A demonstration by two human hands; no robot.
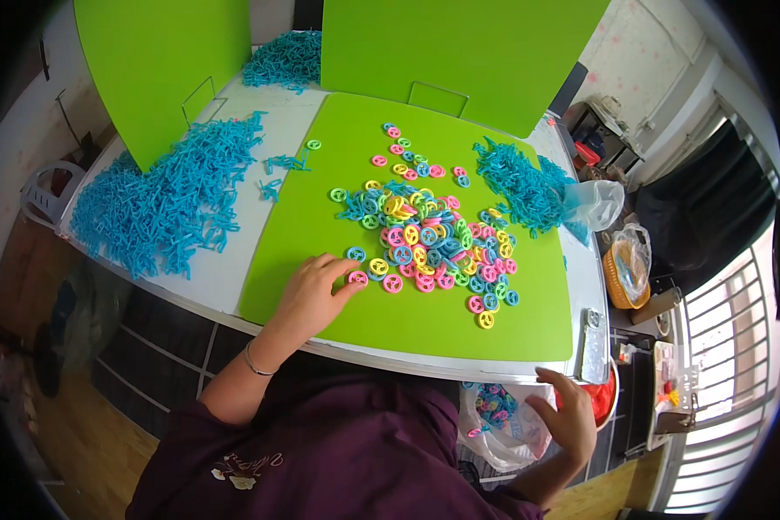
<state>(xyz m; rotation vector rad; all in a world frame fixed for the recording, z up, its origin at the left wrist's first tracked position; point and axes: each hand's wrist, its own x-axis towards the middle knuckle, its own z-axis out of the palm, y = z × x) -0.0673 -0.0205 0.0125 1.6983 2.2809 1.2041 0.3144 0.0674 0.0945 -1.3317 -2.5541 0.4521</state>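
My left hand (315,293) is at the near left of the green mat (390,334), its thumb and forefinger closed about a small pink plastic wheel (357,279). Beside those fingertips lie a blue wheel (355,254) and a yellow wheel (378,267). A loose heap of pink, yellow, green and blue wheels (429,243) covers the middle of the mat. Off the table's front edge at the right, my right hand (574,420) hangs open, thumb and fingers apart. Next to it is a white plastic bag (503,446) with small coloured pieces (496,403) inside.
Blue plastic pieces form a large pile (165,199) at left, another (529,186) at right and one (286,59) at back. Two upright green boards (459,52) (165,61) stand behind. A clear plastic case (593,347) sits at the table's right corner.
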